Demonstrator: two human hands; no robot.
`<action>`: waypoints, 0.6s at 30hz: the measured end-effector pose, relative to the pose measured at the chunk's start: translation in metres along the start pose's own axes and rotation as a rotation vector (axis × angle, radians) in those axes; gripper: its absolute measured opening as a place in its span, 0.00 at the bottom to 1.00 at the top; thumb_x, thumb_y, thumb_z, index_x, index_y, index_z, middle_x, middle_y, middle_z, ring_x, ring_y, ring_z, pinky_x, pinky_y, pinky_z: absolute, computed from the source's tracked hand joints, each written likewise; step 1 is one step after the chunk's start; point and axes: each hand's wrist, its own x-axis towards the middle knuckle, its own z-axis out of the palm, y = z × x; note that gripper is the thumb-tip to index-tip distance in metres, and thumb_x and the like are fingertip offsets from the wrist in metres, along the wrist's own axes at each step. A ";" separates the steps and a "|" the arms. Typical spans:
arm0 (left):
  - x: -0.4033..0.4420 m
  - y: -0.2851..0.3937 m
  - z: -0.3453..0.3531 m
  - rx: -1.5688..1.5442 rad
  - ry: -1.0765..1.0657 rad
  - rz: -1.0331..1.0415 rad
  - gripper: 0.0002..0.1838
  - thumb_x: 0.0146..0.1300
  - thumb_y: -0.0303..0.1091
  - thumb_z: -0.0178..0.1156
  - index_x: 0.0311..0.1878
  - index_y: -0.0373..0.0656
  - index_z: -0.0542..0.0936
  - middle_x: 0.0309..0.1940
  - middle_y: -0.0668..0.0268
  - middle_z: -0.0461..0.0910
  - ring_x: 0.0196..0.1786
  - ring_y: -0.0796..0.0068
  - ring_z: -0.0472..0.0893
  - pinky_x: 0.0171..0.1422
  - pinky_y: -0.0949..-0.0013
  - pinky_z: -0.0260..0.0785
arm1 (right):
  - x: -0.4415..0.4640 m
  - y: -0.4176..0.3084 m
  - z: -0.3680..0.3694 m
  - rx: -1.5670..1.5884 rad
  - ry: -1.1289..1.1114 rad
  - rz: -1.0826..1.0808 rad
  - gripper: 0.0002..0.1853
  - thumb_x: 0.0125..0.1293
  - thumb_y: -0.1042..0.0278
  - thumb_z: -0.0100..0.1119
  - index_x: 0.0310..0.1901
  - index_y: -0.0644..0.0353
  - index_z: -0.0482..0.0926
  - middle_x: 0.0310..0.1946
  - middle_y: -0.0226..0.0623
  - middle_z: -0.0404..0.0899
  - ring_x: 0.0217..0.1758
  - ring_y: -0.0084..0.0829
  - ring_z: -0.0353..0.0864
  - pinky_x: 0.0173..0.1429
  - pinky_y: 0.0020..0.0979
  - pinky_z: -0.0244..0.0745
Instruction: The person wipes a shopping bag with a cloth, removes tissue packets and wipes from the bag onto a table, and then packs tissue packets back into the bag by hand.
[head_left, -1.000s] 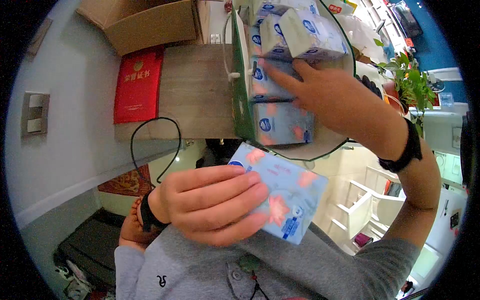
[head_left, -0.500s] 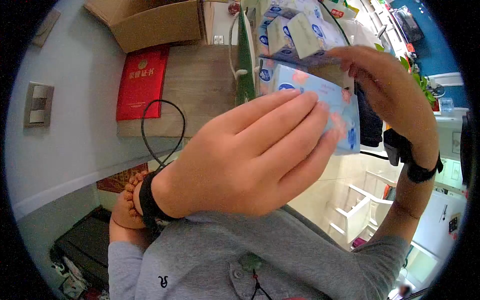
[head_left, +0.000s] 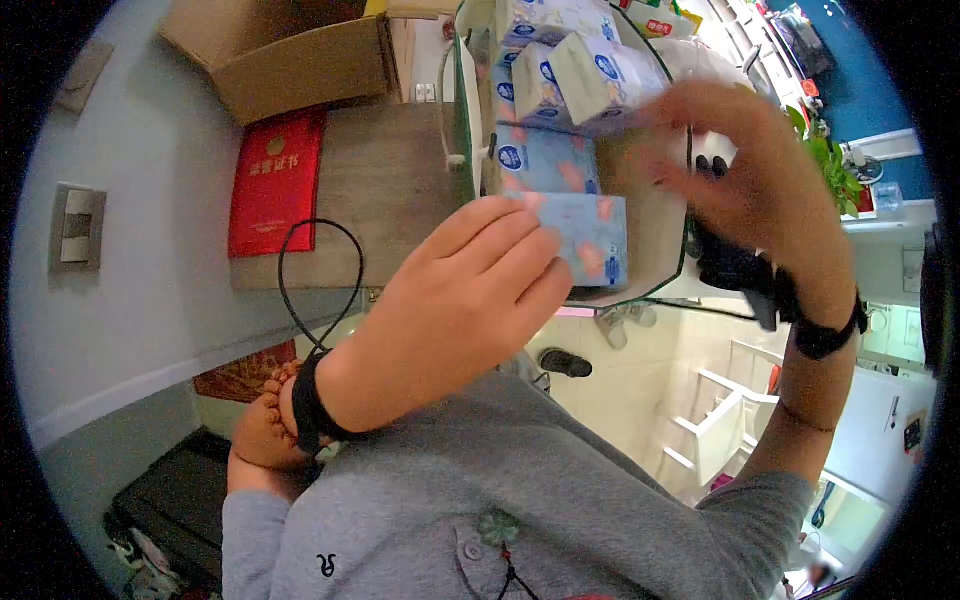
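Observation:
My left hand (head_left: 465, 290) has its fingers closed over the left side of a blue tissue pack (head_left: 597, 238) with pink flowers. The pack lies low at the near end of a green-edged bag (head_left: 655, 235), against another blue tissue pack (head_left: 550, 160). My right hand (head_left: 735, 155) hovers over the bag's right side, blurred by motion. Its thumb and fingers look apart, and I see nothing between them. Just left of those fingertips, a pale tissue pack (head_left: 605, 80) leans on a second pale pack (head_left: 540, 85), with more packs behind.
Left of the bag, a red certificate folder (head_left: 278, 185) lies on a wooden surface (head_left: 375, 190) below an open cardboard box (head_left: 300, 60). The bag's rope handle (head_left: 448, 120) hangs at its left side. Slippers (head_left: 565, 362) and a white chair (head_left: 715, 430) are on the floor.
My left hand has moved left and away from my face, carrying the blue tissue pack down into the bag's near end. My right hand has shifted slightly left, its thumb and fingers now further apart.

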 end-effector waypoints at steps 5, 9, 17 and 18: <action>-0.002 0.001 0.004 0.005 -0.005 -0.008 0.14 0.49 0.32 0.66 0.41 0.40 0.79 0.46 0.62 0.80 0.54 0.63 0.78 0.65 0.57 0.68 | 0.030 0.041 0.010 -0.029 0.023 -0.043 0.38 0.47 0.76 0.73 0.62 0.58 0.69 0.56 0.45 0.77 0.59 0.41 0.78 0.63 0.39 0.71; -0.006 -0.002 0.002 -0.010 -0.002 -0.007 0.12 0.51 0.32 0.64 0.39 0.40 0.79 0.46 0.62 0.80 0.54 0.63 0.79 0.65 0.57 0.68 | 0.042 0.037 0.019 0.056 -0.122 0.089 0.41 0.44 0.75 0.74 0.63 0.61 0.67 0.57 0.47 0.76 0.59 0.44 0.78 0.66 0.39 0.70; -0.012 -0.006 0.009 -0.037 0.148 0.085 0.14 0.51 0.33 0.66 0.41 0.42 0.81 0.46 0.63 0.80 0.55 0.64 0.79 0.64 0.56 0.69 | 0.033 -0.023 0.016 -0.123 -0.107 -0.122 0.39 0.52 0.60 0.74 0.66 0.57 0.68 0.58 0.46 0.71 0.59 0.46 0.73 0.64 0.41 0.70; -0.013 -0.006 0.011 -0.042 0.162 0.098 0.15 0.51 0.34 0.66 0.43 0.42 0.80 0.47 0.63 0.80 0.55 0.63 0.79 0.64 0.56 0.69 | 0.032 -0.028 0.026 -0.140 -0.148 -0.081 0.38 0.55 0.59 0.70 0.67 0.55 0.67 0.59 0.47 0.70 0.60 0.46 0.72 0.65 0.42 0.69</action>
